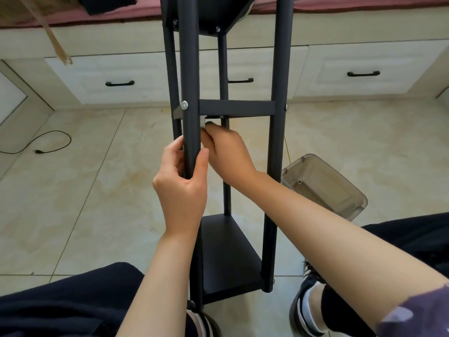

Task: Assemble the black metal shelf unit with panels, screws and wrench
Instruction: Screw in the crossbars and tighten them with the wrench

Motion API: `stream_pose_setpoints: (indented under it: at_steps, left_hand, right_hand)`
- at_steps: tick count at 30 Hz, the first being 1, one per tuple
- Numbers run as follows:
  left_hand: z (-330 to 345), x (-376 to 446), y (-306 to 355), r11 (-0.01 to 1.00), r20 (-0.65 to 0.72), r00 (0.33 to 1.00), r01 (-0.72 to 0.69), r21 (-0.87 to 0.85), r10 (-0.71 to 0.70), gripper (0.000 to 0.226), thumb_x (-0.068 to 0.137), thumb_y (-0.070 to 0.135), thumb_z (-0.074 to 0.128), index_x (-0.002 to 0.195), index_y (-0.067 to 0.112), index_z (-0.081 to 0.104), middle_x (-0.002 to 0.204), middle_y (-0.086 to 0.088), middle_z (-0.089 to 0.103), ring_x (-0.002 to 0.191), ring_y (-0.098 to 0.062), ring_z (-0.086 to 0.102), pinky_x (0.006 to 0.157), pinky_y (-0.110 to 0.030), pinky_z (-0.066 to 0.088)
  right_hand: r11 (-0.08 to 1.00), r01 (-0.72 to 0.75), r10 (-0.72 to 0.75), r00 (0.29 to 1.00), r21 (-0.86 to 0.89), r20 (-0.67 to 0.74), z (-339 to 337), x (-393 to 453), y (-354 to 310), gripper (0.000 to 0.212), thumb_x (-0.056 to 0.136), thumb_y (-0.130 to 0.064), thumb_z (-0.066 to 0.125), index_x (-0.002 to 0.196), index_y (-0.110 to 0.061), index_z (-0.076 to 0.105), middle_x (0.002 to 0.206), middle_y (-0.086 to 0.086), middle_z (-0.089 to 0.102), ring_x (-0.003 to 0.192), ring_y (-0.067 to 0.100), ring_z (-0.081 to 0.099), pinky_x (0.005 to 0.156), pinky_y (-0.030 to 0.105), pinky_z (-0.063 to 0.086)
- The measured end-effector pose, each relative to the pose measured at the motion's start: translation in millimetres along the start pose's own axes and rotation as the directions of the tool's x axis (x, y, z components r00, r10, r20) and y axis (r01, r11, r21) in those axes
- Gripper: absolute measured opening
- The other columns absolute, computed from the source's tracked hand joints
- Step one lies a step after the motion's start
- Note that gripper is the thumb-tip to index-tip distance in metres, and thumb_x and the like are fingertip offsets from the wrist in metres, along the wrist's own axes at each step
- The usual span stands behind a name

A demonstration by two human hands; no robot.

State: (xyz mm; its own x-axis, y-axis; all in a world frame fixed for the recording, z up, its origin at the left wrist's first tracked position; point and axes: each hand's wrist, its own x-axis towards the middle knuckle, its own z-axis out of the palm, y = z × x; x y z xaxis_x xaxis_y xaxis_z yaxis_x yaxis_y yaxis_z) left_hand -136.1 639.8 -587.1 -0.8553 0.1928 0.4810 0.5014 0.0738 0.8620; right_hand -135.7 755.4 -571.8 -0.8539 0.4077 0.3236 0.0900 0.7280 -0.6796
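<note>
The black metal shelf unit [237, 109] is stood upright on the tiled floor [85, 190], between the knees of the seated person, so that the middle panel joint is brought within reach of both hands. Four upright posts are seen, with a lower panel [228, 254] fitted near the floor, a middle panel at the level of the hands, and an upper panel [213, 13] at the top edge of the view.

The left hand [181, 188] is clenched round the near left post [190, 132], just below the middle panel. This grip is judged to steady the frame against the turning force applied at the joint.

The right hand [226, 152] is passed behind that post, and its fingers are closed on a small silver wrench [203, 122] held against the underside of the middle panel. A fastener is judged to be under tightening there; the fastener itself is hidden by the fingers and the post.

Screw heads are seen on the outer face of the near left post [184, 105] and on the near right post [286, 107], so both near corners of the panel appear to be engaged already.

A clear plastic container [325, 186] is set on the floor just beside the right post, within reach of the right hand, presumably for loose hardware. A black cable [48, 142] lies on the floor well apart, to the left.
</note>
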Motion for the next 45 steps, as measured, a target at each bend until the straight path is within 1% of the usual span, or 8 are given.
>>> stream_pose_setpoints:
  at_steps: [6,9,15,19,24,32,36,45]
  left_hand:
    - [-0.5,-4.7,-0.1,1.0,0.007,1.0,-0.015,0.001,0.015,0.037,0.096,0.025,0.068,0.13,0.013,0.061,0.101,0.038,0.066,0.098,0.001,0.068,0.082,-0.013,0.052]
    - [-2.8,-6.3,0.1,0.999,0.015,0.999,-0.035,0.021,0.035,0.035,0.097,0.025,0.066,0.13,0.015,0.06,0.102,0.041,0.064,0.098,0.005,0.067,0.081,-0.011,0.05]
    - [-5.6,-8.0,4.9,0.997,0.016,0.999,-0.053,0.063,0.052,0.037,0.097,0.027,0.066,0.133,0.021,0.058,0.103,0.037,0.062,0.099,0.01,0.065,0.084,-0.008,0.049]
    - [-6.2,-7.8,5.6,0.993,0.013,0.998,-0.066,0.101,0.065,0.041,0.096,0.026,0.066,0.134,0.013,0.06,0.109,0.028,0.063,0.101,0.01,0.064,0.086,-0.011,0.05]
    - [-6.5,-9.8,4.3,0.989,0.019,0.997,-0.071,0.13,0.069,0.041,0.096,0.018,0.069,0.134,0.006,0.061,0.109,0.019,0.067,0.101,0.006,0.066,0.088,-0.018,0.054]
    - [-1.5,-8.7,3.7,0.991,-0.028,0.999,-0.035,0.128,0.039,0.038,0.095,0.023,0.067,0.131,0.012,0.062,0.104,0.019,0.067,0.094,0.0,0.07,0.081,-0.021,0.057]
    - [-1.4,0.0,-11.4,0.988,-0.058,0.997,0.061,0.144,-0.053,0.029,0.099,0.02,0.064,0.127,0.014,0.061,0.083,0.006,0.067,0.069,-0.024,0.066,0.064,-0.051,0.058]
    - [-2.4,23.2,-30.8,0.988,-0.051,0.996,0.08,0.13,-0.074,0.041,0.095,0.041,0.059,0.127,0.016,0.061,0.086,-0.002,0.068,0.074,-0.029,0.066,0.069,-0.053,0.057]
  right_hand:
    - [0.979,-0.195,0.202,0.921,-0.053,0.332,-51.0,-29.5,-4.0,0.029,0.105,-0.023,0.039,0.101,-0.008,0.063,0.094,0.005,0.062,0.082,0.021,0.061,0.074,0.033,0.052]
    - [0.974,-0.193,0.224,0.891,-0.117,0.396,-88.5,-34.7,-10.8,0.031,0.103,-0.026,0.041,0.084,-0.013,0.062,0.079,-0.001,0.059,0.067,0.013,0.055,0.054,0.019,0.041]
    - [0.978,-0.195,0.21,0.935,-0.08,0.287,-159.7,-32.1,-2.6,0.034,0.099,-0.028,0.05,0.07,-0.021,0.065,0.059,-0.009,0.054,0.053,0.002,0.05,0.05,0.012,0.034]
    - [0.955,-0.287,0.267,0.943,0.08,0.2,-177.1,-23.8,10.9,0.033,0.099,-0.028,0.05,0.072,-0.02,0.067,0.099,0.028,0.063,0.079,0.023,0.051,0.071,0.033,0.043]
    - [0.893,-0.39,0.333,0.908,0.226,0.253,-172.3,-5.8,12.7,0.031,0.1,-0.028,0.051,0.074,-0.021,0.068,0.113,0.009,0.067,0.108,0.024,0.059,0.087,0.03,0.049]
    - [0.726,-0.468,0.391,0.884,0.505,0.257,-167.1,14.1,3.3,0.029,0.098,-0.024,0.056,0.073,-0.015,0.066,0.1,0.007,0.056,0.093,0.021,0.057,0.097,0.043,0.049]
    - [0.757,-0.401,0.336,0.916,0.516,0.22,-155.8,17.1,-10.4,0.03,0.1,-0.026,0.053,0.077,-0.014,0.067,0.096,0.008,0.056,0.09,0.02,0.054,0.083,0.034,0.045]
    - [0.757,-0.372,0.358,0.924,0.538,0.135,-146.5,20.8,-21.9,0.027,0.097,-0.024,0.057,0.076,-0.016,0.072,0.096,-0.004,0.058,0.091,0.016,0.055,0.098,0.048,0.046]
